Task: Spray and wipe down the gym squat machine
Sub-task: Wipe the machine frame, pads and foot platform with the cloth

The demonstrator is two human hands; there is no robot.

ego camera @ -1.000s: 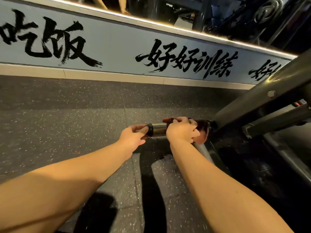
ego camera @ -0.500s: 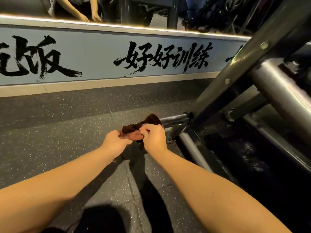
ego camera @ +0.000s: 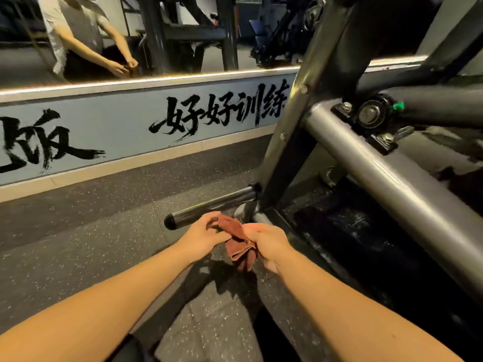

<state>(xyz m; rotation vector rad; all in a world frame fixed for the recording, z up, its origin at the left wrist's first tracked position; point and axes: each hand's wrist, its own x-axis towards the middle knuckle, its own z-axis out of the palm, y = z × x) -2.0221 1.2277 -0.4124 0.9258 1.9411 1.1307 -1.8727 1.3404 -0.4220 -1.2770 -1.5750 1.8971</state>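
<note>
In the head view, both bare forearms reach forward and down over the dark speckled floor. The left hand and the right hand meet at a bunched reddish-brown cloth, held in the air between them. The left hand's fingers are curled and pinch the cloth's upper end. The right hand is closed round its lower, folded part, with a loose corner hanging below the fist.

The cloth sits just in front of a short chrome peg that sticks out sideways from the base of the squat machine. The peg ends in a black cap near the left hand. Whether hand or cloth touches the peg cannot be told from this angle.

The machine fills the right side: a thick grey tube runs diagonally down to the right, and darker uprights rise behind it. A bolted pivot bearing sits where they join, with a small green piece just beside it.

Along the far wall runs a pale blue band with black brush lettering. Above it a mirror reflects a person's arms and hands and dark gym frames.
</note>
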